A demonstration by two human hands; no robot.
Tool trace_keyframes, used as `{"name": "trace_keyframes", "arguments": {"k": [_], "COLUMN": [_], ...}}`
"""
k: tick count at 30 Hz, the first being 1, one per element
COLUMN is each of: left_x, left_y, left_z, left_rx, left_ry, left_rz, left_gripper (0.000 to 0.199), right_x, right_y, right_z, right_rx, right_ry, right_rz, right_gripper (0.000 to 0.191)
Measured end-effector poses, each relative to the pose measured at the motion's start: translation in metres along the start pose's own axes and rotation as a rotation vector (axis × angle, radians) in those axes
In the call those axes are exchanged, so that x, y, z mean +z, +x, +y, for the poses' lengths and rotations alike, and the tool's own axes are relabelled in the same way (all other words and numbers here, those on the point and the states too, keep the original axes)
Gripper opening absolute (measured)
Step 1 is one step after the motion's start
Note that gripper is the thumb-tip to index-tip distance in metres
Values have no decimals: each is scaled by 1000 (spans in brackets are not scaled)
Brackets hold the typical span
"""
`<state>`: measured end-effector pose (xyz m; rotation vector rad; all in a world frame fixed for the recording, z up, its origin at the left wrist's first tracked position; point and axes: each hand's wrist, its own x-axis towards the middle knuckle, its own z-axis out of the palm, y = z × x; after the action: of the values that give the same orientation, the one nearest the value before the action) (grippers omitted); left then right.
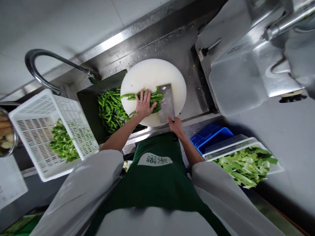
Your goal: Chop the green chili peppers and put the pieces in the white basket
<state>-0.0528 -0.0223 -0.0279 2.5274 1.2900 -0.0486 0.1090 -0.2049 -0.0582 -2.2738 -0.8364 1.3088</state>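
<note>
Left fingers [145, 104] press green peppers [156, 97] (right fingers [175, 124] grip cleaver [167, 103]).

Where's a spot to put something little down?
The white board is bare along its far side, beyond the left hand. The steel counter looks mostly bare between board and metal machine. Crowded: the board's near half, with peppers, cleaver and right hand.

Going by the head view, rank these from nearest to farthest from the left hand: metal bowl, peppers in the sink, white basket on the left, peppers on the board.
From the left hand:
1. Peppers on the board, right under it
2. Peppers in the sink, just left
3. White basket, farther left
4. Metal bowl, far left edge
</note>
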Motion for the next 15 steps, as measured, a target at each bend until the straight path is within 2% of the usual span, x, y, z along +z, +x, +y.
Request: {"name": "trace_keyframes", "arguments": {"k": [4,9,13,15], "left_x": [6,7,6,5], "left_y": [0,6,5,3], "left_z": [-1,-4,-6,-8], "left_rx": [20,4,14,18], "left_ry": [-17,-44,-55,-53], "left_rz": [-24,-27,-48,-50], "left_gripper": [82,81,83,84], "right_x": [-14,-26,-22,-14], "right_y": [6,15,9,6], "right_z": [2,-9,-11,-14], "right_rx": [-36,-89,-80,-75], "right_ry": [4,-71,-124,-94], "right_rz": [-82,-80,-68,-105], "right_gripper": [35,38,33,35]}}
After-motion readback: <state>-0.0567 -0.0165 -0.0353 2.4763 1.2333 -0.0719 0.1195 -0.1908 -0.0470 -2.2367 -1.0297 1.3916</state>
